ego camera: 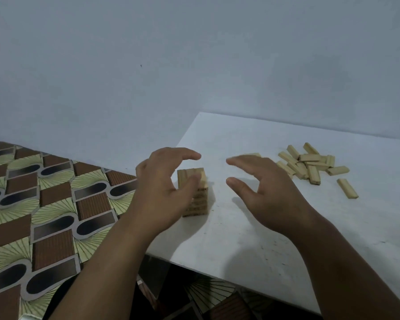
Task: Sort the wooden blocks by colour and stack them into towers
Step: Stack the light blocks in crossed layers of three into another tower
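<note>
One tower (195, 192) of pale natural-wood blocks stands on the white surface (252, 239), near its left edge. Layers number roughly six or seven; the exact count cannot be told, as the left side is hidden behind a thumb. The top layer shows block ends side by side.

One loose pile of blocks (306, 166) lies far right on the surface, well apart from the tower. About a dozen pieces, jumbled and overlapping; exact count not readable. One single block (347, 188) lies apart, just near-right of the pile. One more block (252, 155) shows partly behind the right hand's fingertips. All blocks seen are the same pale wood colour.

Left hand (157, 195): fingers spread wide and gently curved, arched above and to the left of the tower. Thumb sits in front of the tower's upper left face; contact cannot be confirmed. It holds nothing.

Right hand (270, 195): to the right of the tower, clear of it. Fingers straight and blurred, thumb splayed well away from them, palm facing left toward the tower. It holds nothing.

Left of the surface, a floor (32, 204) patterned in brown, cream and dark ovals. Plain pale wall (194, 54) behind.
</note>
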Demonstrator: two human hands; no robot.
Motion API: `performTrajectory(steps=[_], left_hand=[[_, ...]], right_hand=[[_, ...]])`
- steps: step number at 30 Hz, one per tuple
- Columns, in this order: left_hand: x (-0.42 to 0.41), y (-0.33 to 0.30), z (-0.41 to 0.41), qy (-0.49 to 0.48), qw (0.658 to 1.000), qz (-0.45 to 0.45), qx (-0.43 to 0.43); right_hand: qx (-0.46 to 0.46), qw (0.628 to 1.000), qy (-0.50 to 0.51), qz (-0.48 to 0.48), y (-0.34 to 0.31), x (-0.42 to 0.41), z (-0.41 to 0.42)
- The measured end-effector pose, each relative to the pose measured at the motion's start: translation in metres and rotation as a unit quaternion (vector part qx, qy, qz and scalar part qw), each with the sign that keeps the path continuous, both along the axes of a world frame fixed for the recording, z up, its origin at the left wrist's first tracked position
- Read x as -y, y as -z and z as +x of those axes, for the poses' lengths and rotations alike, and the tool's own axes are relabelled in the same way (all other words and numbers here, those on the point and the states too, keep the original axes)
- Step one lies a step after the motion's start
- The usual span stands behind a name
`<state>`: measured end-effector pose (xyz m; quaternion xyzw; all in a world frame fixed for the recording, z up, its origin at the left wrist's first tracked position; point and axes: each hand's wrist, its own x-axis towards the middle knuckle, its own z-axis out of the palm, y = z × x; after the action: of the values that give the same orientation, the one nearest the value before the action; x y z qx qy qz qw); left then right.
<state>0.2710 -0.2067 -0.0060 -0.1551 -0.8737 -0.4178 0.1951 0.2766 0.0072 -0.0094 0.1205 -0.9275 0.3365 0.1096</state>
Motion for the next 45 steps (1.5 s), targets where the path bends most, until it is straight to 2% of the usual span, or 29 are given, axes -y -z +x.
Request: performTrajectory(steps=[3,5,9,14,18,21,27,30,32,34,39,45], left_hand=[[-0.022,-0.012,-0.002,0.032,0.997,-0.034,-0.054],[-0.042,-0.019,-0.005,0.064,0.994,-0.058,-0.059],[-0.096,-0.015,-0.018,0.098,0.985,-0.143,0.0],[-0.15,0.026,-0.053,0.08,0.969,-0.182,0.146],[-0.162,0.054,-0.073,0.012,0.954,-0.27,0.132],[-0.163,0.06,-0.081,-0.029,0.958,-0.271,0.089],[-0.156,0.062,-0.078,-0.029,0.973,-0.224,0.044],[-0.15,0.06,-0.069,-0.03,0.972,-0.231,0.04],[-0.143,0.059,-0.058,-0.018,0.976,-0.213,0.046],[-0.137,0.058,-0.047,-0.001,0.981,-0.187,0.055],[-0.122,0.054,-0.009,0.006,0.983,-0.174,0.059],[-0.098,0.055,0.036,0.009,0.985,-0.159,0.074]], right_hand=[[0.006,0.999,0.034,0.014,-0.001,-0.021,0.004],[0.025,0.997,0.065,0.022,0.0,-0.035,0.005],[0.064,0.989,0.126,0.051,0.008,-0.067,0.002],[0.077,0.976,0.201,0.032,0.012,-0.095,-0.004],[0.097,0.972,0.211,0.026,0.019,-0.108,-0.013],[0.1,0.973,0.207,0.025,0.024,-0.113,-0.021],[0.069,0.978,0.189,0.052,0.032,-0.103,-0.041],[0.071,0.977,0.169,0.108,0.037,-0.091,-0.048],[0.06,0.972,0.159,0.163,0.038,-0.083,-0.048],[0.054,0.968,0.167,0.178,0.038,-0.081,-0.046],[0.103,0.979,0.157,0.077,0.037,-0.072,-0.021],[0.117,0.984,0.132,0.036,0.039,-0.05,0.015]])
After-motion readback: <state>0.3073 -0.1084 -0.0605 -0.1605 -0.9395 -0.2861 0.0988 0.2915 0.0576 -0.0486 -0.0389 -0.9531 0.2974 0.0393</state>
